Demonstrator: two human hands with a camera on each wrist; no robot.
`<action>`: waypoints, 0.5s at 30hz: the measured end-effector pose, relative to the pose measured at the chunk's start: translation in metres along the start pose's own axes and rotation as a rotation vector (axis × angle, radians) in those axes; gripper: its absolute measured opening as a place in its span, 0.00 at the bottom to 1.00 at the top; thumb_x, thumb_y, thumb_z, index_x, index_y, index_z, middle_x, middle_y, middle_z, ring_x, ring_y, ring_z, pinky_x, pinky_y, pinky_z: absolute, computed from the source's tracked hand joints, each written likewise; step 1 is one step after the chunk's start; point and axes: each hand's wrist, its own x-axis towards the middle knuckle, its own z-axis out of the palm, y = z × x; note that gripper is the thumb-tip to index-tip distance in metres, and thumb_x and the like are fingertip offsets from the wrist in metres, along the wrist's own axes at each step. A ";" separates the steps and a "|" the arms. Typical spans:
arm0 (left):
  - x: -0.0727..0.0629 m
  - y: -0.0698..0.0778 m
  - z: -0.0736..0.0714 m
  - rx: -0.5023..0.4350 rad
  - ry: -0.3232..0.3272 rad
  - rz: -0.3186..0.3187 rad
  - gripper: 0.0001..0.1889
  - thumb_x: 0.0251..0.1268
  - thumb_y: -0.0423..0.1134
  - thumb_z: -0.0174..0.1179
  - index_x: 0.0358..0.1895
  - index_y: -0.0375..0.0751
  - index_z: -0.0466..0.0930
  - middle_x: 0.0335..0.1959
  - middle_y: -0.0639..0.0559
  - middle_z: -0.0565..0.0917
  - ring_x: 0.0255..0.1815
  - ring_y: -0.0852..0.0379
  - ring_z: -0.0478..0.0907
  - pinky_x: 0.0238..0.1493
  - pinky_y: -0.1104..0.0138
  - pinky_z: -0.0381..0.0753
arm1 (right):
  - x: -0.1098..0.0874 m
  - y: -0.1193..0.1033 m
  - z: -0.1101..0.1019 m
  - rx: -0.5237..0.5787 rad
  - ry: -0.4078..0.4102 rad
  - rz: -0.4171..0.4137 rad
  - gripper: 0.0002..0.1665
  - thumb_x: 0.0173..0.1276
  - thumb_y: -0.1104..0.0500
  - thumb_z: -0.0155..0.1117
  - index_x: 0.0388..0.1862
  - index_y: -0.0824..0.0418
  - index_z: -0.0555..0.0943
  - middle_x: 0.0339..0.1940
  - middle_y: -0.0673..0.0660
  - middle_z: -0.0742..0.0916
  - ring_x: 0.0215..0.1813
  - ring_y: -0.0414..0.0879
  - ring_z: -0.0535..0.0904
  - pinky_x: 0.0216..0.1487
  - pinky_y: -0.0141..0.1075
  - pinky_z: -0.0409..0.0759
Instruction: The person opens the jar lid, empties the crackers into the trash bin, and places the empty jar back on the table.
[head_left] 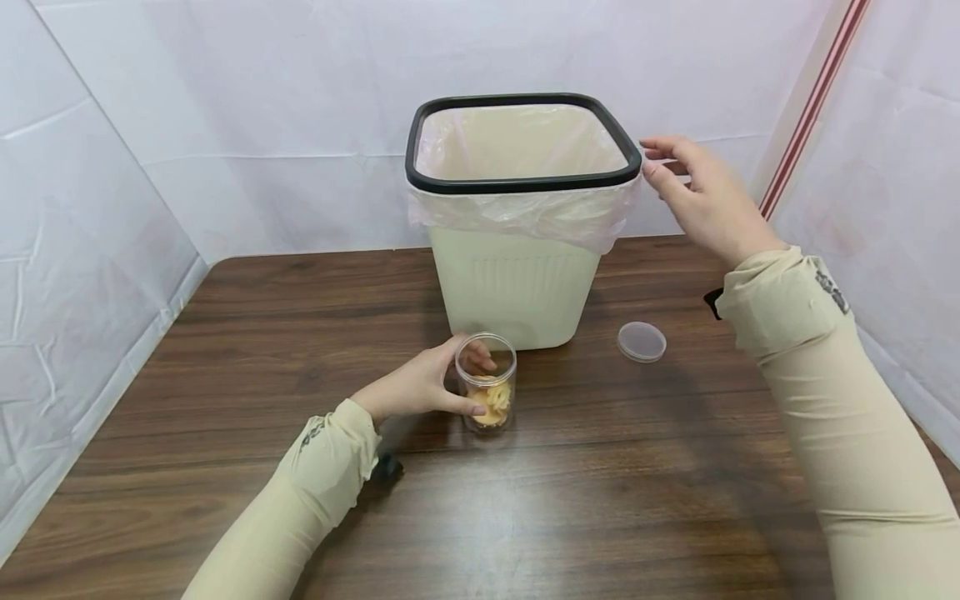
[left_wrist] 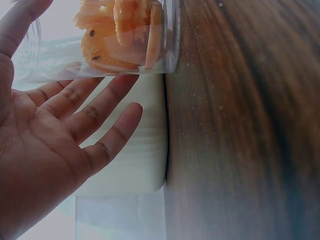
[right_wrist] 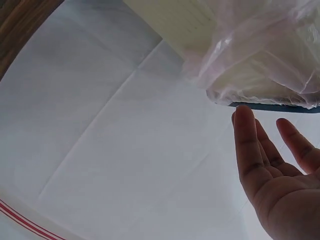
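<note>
My left hand (head_left: 423, 385) holds a clear plastic jar (head_left: 486, 371) upright on the table, thumb at the near side and fingers round the far side. Inside it lie yellow-orange snack-like pieces (left_wrist: 117, 35), two dark specks on one of them; the mouth of the jar has no lid on it. Higher up, my right hand (head_left: 705, 196) is beside the black rim (head_left: 525, 185) of a cream bin (head_left: 517, 283), fingers loosely bent and fingertips right at the rim's right corner. A thin pinkish bag (head_left: 525, 215) lines the bin and folds over its outside.
A round translucent lid (head_left: 642, 342) lies flat on the brown wooden table (head_left: 315, 317), to the right of the bin. White sheeting (head_left: 277, 83) hangs behind and at both sides, with a red-striped strip (head_left: 817, 108) at the right.
</note>
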 end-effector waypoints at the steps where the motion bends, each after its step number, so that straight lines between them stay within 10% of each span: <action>1: 0.000 0.000 0.000 0.003 0.001 -0.001 0.34 0.51 0.40 0.73 0.60 0.37 0.66 0.56 0.43 0.79 0.53 0.53 0.77 0.55 0.64 0.77 | 0.001 -0.001 -0.001 -0.007 0.004 0.003 0.29 0.77 0.48 0.43 0.72 0.58 0.65 0.68 0.64 0.74 0.59 0.59 0.74 0.56 0.39 0.72; 9: 0.001 0.000 0.001 -0.003 0.001 -0.008 0.35 0.50 0.39 0.73 0.60 0.35 0.65 0.55 0.44 0.79 0.54 0.53 0.77 0.55 0.64 0.76 | 0.012 -0.011 -0.005 -0.063 0.017 0.012 0.30 0.76 0.45 0.42 0.73 0.55 0.64 0.69 0.61 0.73 0.61 0.59 0.74 0.57 0.44 0.73; 15: 0.001 0.000 0.001 0.002 0.002 -0.007 0.35 0.51 0.39 0.73 0.60 0.35 0.65 0.55 0.45 0.79 0.54 0.52 0.77 0.55 0.63 0.76 | 0.022 -0.013 -0.006 -0.049 0.008 0.010 0.29 0.75 0.45 0.46 0.71 0.54 0.67 0.67 0.61 0.75 0.53 0.42 0.76 0.48 0.29 0.72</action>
